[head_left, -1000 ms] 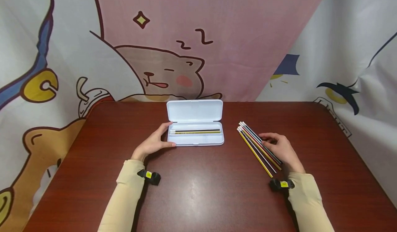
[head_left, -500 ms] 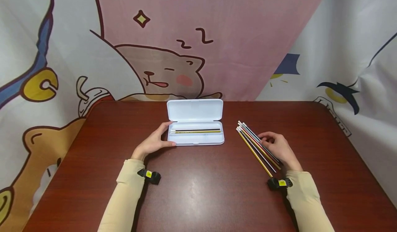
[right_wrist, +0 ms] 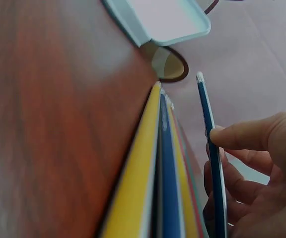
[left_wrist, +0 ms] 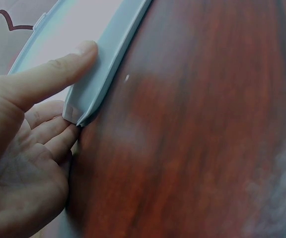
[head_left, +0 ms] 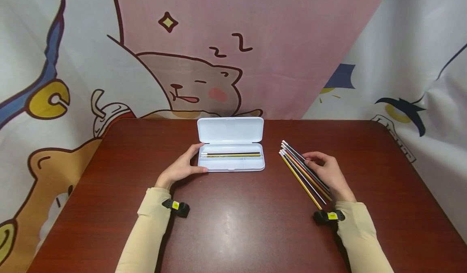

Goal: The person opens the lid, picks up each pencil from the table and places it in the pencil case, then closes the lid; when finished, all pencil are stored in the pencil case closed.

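Note:
My left hand [head_left: 178, 170] holds the left end of a white pencil case [head_left: 230, 130], its thumb on the front edge and its fingers at the back corner. The case's hinged lid stands up, and a black pencil and a yellow one [head_left: 233, 155] lie in its long compartment. To the right, my right hand [head_left: 331, 175] pinches a dark blue pencil [right_wrist: 206, 104] with a white eraser end between thumb and fingers. In the right wrist view this pencil stands apart from the bundle of striped pencils [right_wrist: 133, 193] beside it.
Everything is on a dark reddish-brown table [head_left: 226, 224]. A cartoon-printed cloth [head_left: 292, 42] hangs behind the table's far edge and along both sides. Several pencils lie slanted between the case and my right hand, eraser ends pointing away.
My right hand has taken hold of a dark pencil at the bundle's right side and drawn it slightly apart from the others. The left hand and the case stay in place.

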Demonstrator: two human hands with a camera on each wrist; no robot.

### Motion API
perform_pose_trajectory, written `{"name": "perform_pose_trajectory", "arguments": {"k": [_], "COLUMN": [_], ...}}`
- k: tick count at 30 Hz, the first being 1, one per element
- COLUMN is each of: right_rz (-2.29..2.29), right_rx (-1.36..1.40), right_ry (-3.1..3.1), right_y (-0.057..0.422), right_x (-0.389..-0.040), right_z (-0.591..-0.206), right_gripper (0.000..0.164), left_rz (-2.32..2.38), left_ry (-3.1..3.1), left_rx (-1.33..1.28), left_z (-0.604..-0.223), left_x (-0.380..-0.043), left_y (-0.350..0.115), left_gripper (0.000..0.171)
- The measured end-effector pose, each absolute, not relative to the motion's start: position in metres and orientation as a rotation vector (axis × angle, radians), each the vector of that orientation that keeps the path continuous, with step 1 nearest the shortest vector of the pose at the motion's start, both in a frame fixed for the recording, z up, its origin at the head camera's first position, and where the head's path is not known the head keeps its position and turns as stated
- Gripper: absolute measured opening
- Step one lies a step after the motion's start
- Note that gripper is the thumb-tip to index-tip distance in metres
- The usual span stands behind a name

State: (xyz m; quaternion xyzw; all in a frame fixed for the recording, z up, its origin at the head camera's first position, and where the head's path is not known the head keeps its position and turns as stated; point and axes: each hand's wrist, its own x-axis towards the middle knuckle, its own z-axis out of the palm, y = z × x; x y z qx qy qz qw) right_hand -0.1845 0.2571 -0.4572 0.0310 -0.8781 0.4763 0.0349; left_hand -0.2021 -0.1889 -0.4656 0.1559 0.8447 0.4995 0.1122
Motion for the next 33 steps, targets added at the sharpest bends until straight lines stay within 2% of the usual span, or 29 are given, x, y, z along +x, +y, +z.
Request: {"name": "perform_pose_trajectory", "arguments": {"k": [11,25,33], "right_rz": [1.598,1.448,1.356], "right_rx": [0.243,0.473,0.647], "right_ry": [-2.720,-2.788,-2.803], "right_y": [0.219,0.165,0.129], "right_x": [-0.197,-0.219,-0.230], "right_z": [-0.438,-0.439,-0.443], "right_gripper": [0.021,0.018,0.017], "left_rz": [1.450,1.483,1.472], "left_ry": [2.480,2.478,2.464], "left_rx": [0.444,0.440,0.428], "left_z": [-0.465,-0.464,-0.429], "left_x": [-0.202,-0.201,-0.185], "left_y": [-0.188,-0.185,-0.177], "left_gripper": [0.086,0.085,0.080]}}
